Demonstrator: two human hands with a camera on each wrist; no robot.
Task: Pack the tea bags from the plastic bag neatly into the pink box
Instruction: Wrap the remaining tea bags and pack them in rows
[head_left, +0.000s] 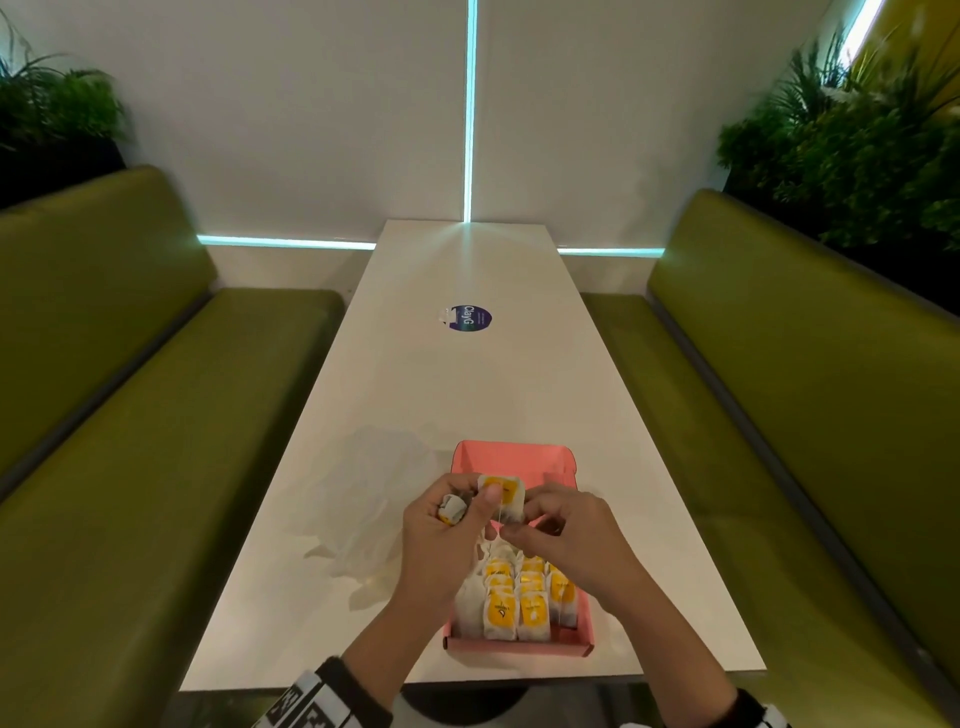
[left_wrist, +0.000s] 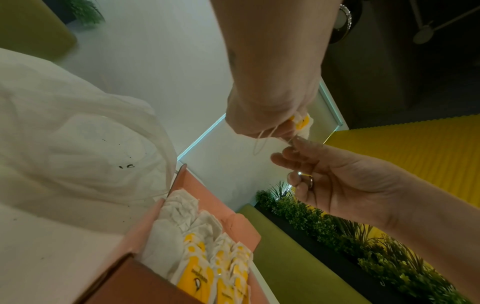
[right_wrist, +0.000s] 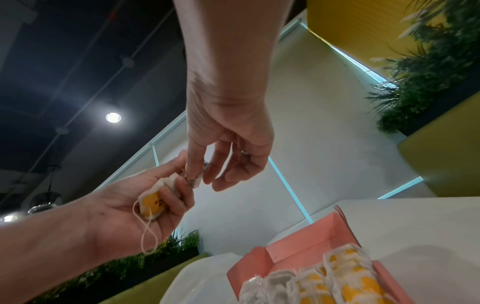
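My left hand (head_left: 441, 525) pinches one tea bag (head_left: 503, 496) between thumb and forefinger, holding it upright above the far half of the pink box (head_left: 506, 457). The other fingers of that hand curl round a second, crumpled tea bag (right_wrist: 153, 202) against the palm, and its string (right_wrist: 146, 234) hangs in a loop below my wrist. My right hand (head_left: 563, 530) sits just at 3 o'clock of the left, thumb and forefinger closed on the thin string (left_wrist: 262, 142) that runs down from the upright bag; the remaining fingers are loosely bent and hold nothing. Both forearms come in from 6 o'clock and meet over the box, hands raised clear of it.

Below them the packed tea bags (head_left: 519, 597) stand in rows filling the near half of the box, yellow labels facing me. The far part of the box shows bare pink floor. The lid flap stands up at 12 o'clock.

The plastic bag (head_left: 374, 499) lies flattened and crumpled on the white table (head_left: 467, 384), touching the box's side at 9 o'clock. The box's near wall lies close to the table edge at 6 o'clock. Toward 12 o'clock the tabletop runs long and bare, apart from a round sticker (head_left: 470, 318) well away. Green benches (head_left: 130, 415) flank the table at 9 and 3 o'clock.
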